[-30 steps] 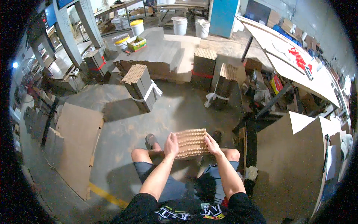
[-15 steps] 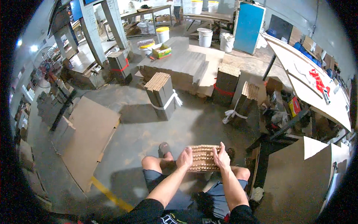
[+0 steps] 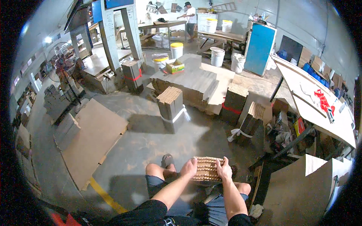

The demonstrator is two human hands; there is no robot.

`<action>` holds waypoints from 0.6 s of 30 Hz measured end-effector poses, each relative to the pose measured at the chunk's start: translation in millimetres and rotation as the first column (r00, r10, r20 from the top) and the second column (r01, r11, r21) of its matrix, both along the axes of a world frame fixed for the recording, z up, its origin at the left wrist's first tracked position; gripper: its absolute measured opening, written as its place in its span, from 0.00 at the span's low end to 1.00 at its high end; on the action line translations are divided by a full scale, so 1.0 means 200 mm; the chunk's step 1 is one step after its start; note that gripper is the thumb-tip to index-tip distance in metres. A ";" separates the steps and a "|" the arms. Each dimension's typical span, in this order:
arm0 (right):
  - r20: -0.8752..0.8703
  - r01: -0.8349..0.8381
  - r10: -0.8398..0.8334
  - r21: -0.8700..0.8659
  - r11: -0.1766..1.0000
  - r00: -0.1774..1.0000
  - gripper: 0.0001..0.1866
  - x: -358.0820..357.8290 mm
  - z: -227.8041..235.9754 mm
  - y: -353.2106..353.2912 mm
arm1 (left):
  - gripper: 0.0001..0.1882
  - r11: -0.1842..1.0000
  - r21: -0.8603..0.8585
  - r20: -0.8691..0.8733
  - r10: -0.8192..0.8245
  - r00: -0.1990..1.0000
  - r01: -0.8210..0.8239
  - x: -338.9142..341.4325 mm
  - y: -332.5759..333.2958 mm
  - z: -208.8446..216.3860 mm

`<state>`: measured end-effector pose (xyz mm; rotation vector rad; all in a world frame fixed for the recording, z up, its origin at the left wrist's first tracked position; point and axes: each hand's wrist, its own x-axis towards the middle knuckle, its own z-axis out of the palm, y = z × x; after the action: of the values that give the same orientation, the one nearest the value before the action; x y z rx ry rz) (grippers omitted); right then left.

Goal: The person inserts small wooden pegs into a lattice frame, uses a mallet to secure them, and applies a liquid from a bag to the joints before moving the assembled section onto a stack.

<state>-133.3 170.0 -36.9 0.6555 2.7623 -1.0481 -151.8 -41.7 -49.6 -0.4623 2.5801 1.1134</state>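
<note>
Between my knees is a bundle of upright boards [image 3: 206, 170], its light brown top edge marked by wavy, notched rows. My left hand [image 3: 189, 168] grips its left side, fingers wrapped round the edge. On the opposite side, my right hand [image 3: 224, 169] clasps the bundle with the thumb toward the top. The lower part of the bundle is hidden from view. Ahead stands a similar grey bundle [image 3: 171, 107] tied with a white strip. Farther right are a bundle with a red strip [image 3: 233, 102] and a tilted one [image 3: 252, 119] with a white tie.
A low stack of grey boards [image 3: 188, 77] carries a small open box [image 3: 175, 67]. Flat cardboard [image 3: 96, 137] lies at left. A slanted white tabletop [image 3: 301, 90] and leaning sheets [image 3: 298, 188] flank my right. White buckets [image 3: 217, 57] and another person [image 3: 190, 19] are at the back.
The view has tilted upward, so the room sits lower in the picture and the person at the back shows more fully. Both hands keep hold of the bundle.
</note>
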 end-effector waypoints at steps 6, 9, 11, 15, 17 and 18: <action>0.010 -0.001 0.001 -0.018 1.000 1.000 0.44 -0.02 -0.04 0.00 | 0.34 1.000 0.017 -0.082 0.023 0.996 -0.021 -0.01 -0.01 -0.05; 0.001 0.015 -0.015 0.028 0.999 1.000 0.43 -0.01 -0.04 0.01 | 0.34 1.000 -0.007 0.004 0.001 1.000 -0.001 0.00 0.00 0.01; -0.002 0.028 -0.028 0.013 1.000 1.000 0.42 -0.01 -0.04 0.00 | 0.34 1.000 -0.027 -0.002 0.010 1.000 -0.010 0.01 0.00 0.00; 0.013 0.041 -0.041 0.001 0.999 0.999 0.40 -0.01 -0.07 0.00 | 0.33 0.998 0.023 -0.096 0.067 0.993 -0.065 0.01 0.00 -0.09; 0.066 0.055 -0.055 -0.003 0.998 0.996 0.40 0.00 0.04 -0.03 | 0.33 0.999 -0.007 -0.090 0.042 0.995 -0.042 0.02 -0.01 -0.05; 0.035 0.060 -0.060 -0.007 0.998 0.998 0.40 -0.01 0.01 0.00 | 0.33 1.000 0.007 -0.062 0.013 0.998 -0.013 0.01 0.00 0.00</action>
<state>-134.7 170.1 -35.7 0.7523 2.7234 -1.0491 -150.7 -41.0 -50.2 -0.4504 2.6300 1.1574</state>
